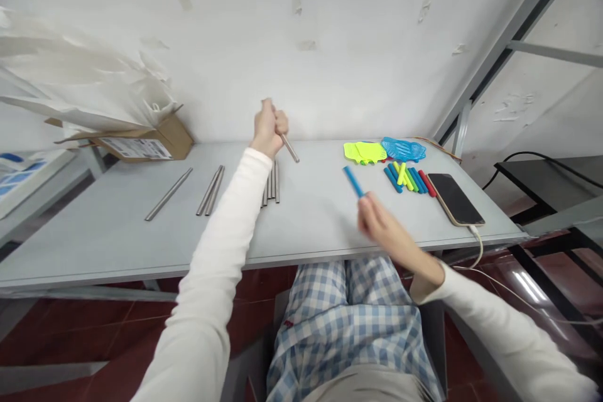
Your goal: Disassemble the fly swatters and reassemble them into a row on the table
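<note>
My left hand [270, 127] is closed around a metal tube [291, 149], raised above the back of the grey table, with the tube's end pointing down to the right. My right hand [374, 217] pinches one end of a blue stick [353, 181] above the table's front half; the hand is slightly blurred. Under my left forearm lie several metal tubes [276, 183], partly hidden by the sleeve. Two more tubes [211, 191] lie left of them, and a single tube [168, 195] rests farther left. Right of my right hand is a pile of coloured sticks [409, 178] in blue, yellow, green and red.
Yellow mesh pieces [365, 152] and blue mesh pieces [404, 149] lie behind the sticks. A phone [455, 198] with a white cable lies at the right. An opened cardboard box [155, 141] stands at the back left. The white wall [330, 75] rises behind the table [117, 251].
</note>
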A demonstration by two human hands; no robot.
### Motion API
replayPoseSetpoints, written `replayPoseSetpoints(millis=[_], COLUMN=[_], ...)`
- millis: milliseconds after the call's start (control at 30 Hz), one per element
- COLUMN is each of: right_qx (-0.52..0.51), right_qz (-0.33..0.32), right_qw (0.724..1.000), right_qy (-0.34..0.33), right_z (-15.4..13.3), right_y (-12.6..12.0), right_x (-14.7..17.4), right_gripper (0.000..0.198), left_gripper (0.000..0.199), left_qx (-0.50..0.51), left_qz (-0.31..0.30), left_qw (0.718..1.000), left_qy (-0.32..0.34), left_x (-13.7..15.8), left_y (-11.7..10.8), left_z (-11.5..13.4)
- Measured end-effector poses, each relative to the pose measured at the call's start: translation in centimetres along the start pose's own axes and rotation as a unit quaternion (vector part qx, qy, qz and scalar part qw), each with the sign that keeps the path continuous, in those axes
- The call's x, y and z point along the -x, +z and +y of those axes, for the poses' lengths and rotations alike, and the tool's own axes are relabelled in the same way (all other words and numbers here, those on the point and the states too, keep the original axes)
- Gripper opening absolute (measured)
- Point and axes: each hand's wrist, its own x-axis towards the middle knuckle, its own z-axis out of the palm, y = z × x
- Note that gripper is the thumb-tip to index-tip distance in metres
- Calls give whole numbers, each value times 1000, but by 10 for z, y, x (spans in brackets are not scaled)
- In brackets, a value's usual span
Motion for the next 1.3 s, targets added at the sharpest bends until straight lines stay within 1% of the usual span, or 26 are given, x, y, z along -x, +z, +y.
replayPoseSetpoints(millis=[67, 100, 167, 200, 233, 267, 333, 367, 400, 433, 467, 500, 567, 633, 667, 733, 800, 867, 933, 1000, 1067, 1167, 1233, 1300], right_qx=[90, 138, 247, 304, 362, 411, 482, 504, 519, 530, 537, 542, 544, 540, 536, 528, 518, 514, 513, 505, 486, 460, 459, 467], right_qz=[64, 96, 150, 174, 193, 209, 230, 233, 232, 229, 225, 222, 224, 221, 215, 191, 172, 180, 215, 245, 250, 211, 174, 139], right_qw=[994, 986, 957, 937, 912, 885, 837, 819, 807, 799, 795, 794, 796, 802, 806, 817, 826, 827, 823, 825, 837, 857, 860, 857], right_qy=[-8, -7, -2, 8, 29, 59, 119, 143, 160, 168, 168, 162, 143, 129, 127, 132, 141, 138, 116, 70, 8, -93, -141, -167], right_z=[15, 23, 40, 48, 57, 66, 82, 90, 96, 101, 105, 108, 112, 114, 116, 117, 119, 118, 116, 112, 105, 95, 88, 84], right_y=[-29, -43, -69, -80, -90, -98, -110, -113, -114, -115, -114, -112, -110, -109, -110, -112, -114, -113, -108, -99, -89, -72, -61, -51], right_x=[-6, -12, -25, -30, -35, -39, -45, -48, -50, -52, -53, -55, -58, -61, -63, -67, -70, -72, -74, -75, -78, -84, -89, -95], right_gripper=[39, 39, 36, 35, 35, 35, 39, 41, 42, 43, 44, 44, 45, 46, 46, 46, 45, 43, 42, 40, 38, 34, 31, 30], left_gripper=[42, 38, 23, 14, 12, 24, 53, 65, 75, 82, 86, 86, 76, 61, 56, 53, 55, 56, 57, 57, 56, 56, 56, 56], left_qx=[-98, -165, -310, -371, -412, -440, -462, -483, -513, -551, -594, -639, -712, -758, -773, -791, -799, -803, -811, -823, -835, -846, -853, -858], left_qz=[-46, -51, -22, 0, 20, 36, 52, 52, 49, 41, 30, 17, -9, -32, -41, -52, -63, -82, -106, -127, -143, -148, -130, -103], left_qw=[994, 984, 949, 927, 910, 897, 885, 874, 856, 830, 796, 757, 683, 628, 611, 594, 592, 587, 574, 552, 529, 509, 502, 501], left_qy=[-22, -40, -56, -49, -37, -23, 7, 29, 54, 81, 109, 133, 164, 173, 167, 135, 92, 61, 49, 51, 57, 58, 56, 54], left_x=[3, 6, 16, 20, 24, 28, 32, 33, 34, 34, 34, 34, 34, 35, 35, 36, 38, 39, 40, 39, 37, 34, 33, 33], left_y=[-14, -20, -33, -38, -43, -47, -53, -57, -60, -64, -69, -74, -86, -98, -103, -111, -118, -125, -134, -145, -158, -177, -189, -201], left_z=[-8, -17, -39, -50, -60, -69, -82, -87, -91, -95, -97, -99, -101, -98, -96, -88, -79, -68, -58, -48, -38, -26, -20, -14])
